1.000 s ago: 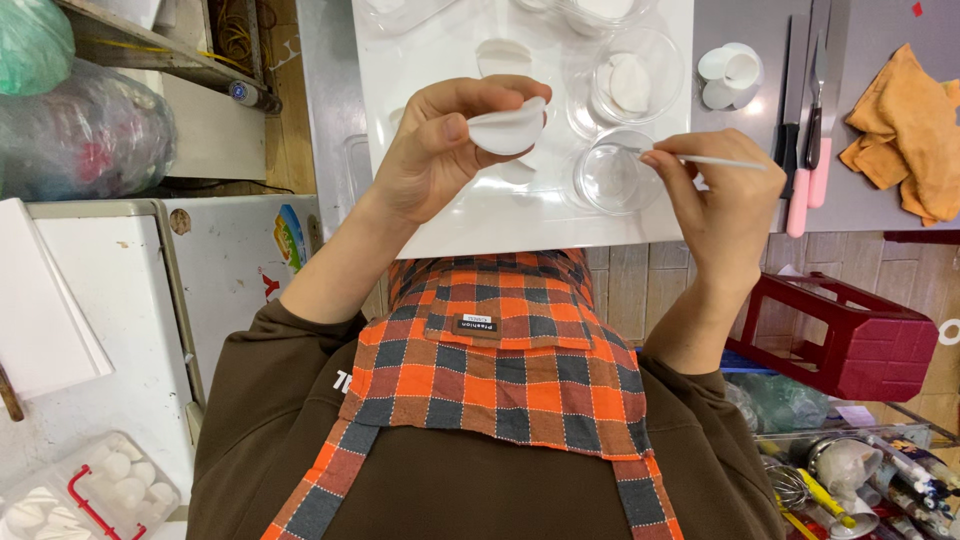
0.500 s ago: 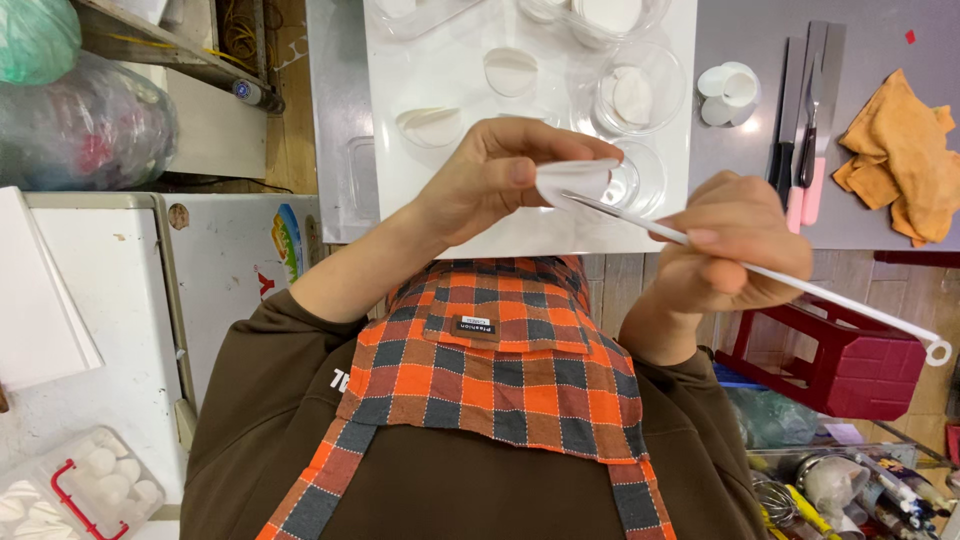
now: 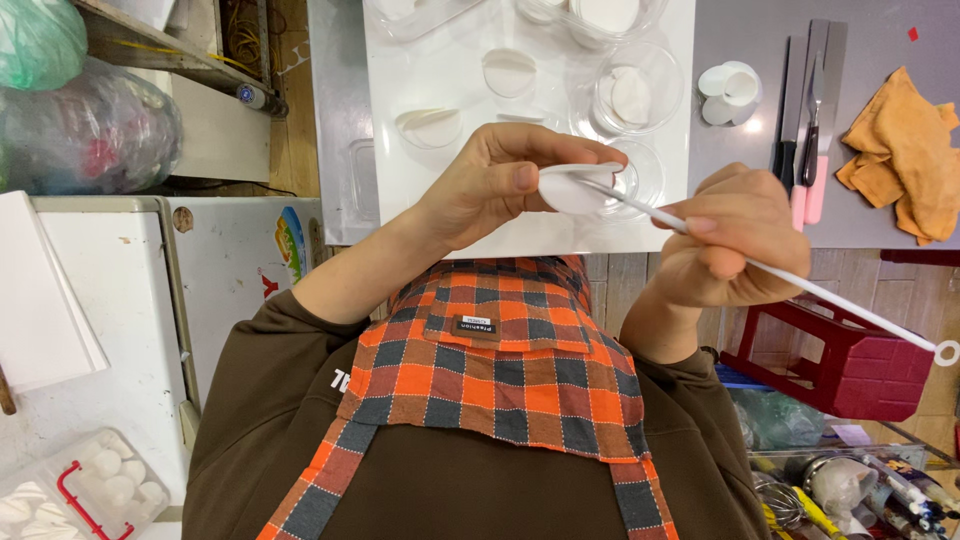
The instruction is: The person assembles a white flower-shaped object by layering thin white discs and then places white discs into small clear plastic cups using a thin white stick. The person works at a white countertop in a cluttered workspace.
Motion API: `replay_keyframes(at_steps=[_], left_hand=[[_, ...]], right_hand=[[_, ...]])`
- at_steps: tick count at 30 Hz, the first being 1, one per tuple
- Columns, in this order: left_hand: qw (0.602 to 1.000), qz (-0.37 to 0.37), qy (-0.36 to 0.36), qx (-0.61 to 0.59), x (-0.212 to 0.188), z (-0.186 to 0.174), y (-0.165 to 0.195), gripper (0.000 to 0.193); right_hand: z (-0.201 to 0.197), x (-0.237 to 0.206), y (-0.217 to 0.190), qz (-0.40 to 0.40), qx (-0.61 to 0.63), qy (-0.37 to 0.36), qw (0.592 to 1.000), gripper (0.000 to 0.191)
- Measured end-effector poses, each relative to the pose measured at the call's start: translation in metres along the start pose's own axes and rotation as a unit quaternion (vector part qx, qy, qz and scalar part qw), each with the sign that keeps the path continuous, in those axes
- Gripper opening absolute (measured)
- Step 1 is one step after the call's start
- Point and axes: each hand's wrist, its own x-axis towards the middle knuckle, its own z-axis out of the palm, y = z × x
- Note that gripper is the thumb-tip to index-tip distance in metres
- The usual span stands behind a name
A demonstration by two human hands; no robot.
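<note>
Left hand pinching a thin white disc by its rim, above the white tray on the worktop; probably light, fragile, best held at the edges. Right hand closed round a slim white stick, tip touching the disc

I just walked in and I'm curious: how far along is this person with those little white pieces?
Done, it seems: two white curved pieces lie on the white board. In hand: the left hand pinches another white piece while the right hand works it with a thin white tool. Left: more white pieces sit in the clear bowls.
</note>
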Motion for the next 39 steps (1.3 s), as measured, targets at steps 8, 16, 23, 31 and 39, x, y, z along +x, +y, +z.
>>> replay_keyframes(at_steps=[8,16,23,31,39], left_hand=[[0.998,0.001,0.041,0.038,0.000,-0.006,0.002,0.050],[0.925,0.099,0.054,0.362,-0.005,-0.008,0.041,0.064],[0.685,0.212,-0.007,0.697,-0.007,0.017,0.070,0.083],[0.511,0.247,-0.077,0.820,0.000,0.033,0.070,0.096],[0.490,0.266,-0.075,0.827,0.000,0.032,0.061,0.098]], right_hand=[[-0.028,0.003,0.005,-0.055,-0.124,-0.089,0.987,0.039],[-0.049,0.019,-0.012,0.058,-0.295,-0.299,0.906,0.022],[-0.055,0.006,-0.002,0.207,-0.326,-0.335,0.859,0.020],[-0.052,0.002,-0.007,0.115,-0.113,-0.157,0.974,0.038],[-0.036,0.004,-0.011,0.130,-0.139,-0.198,0.962,0.038]])
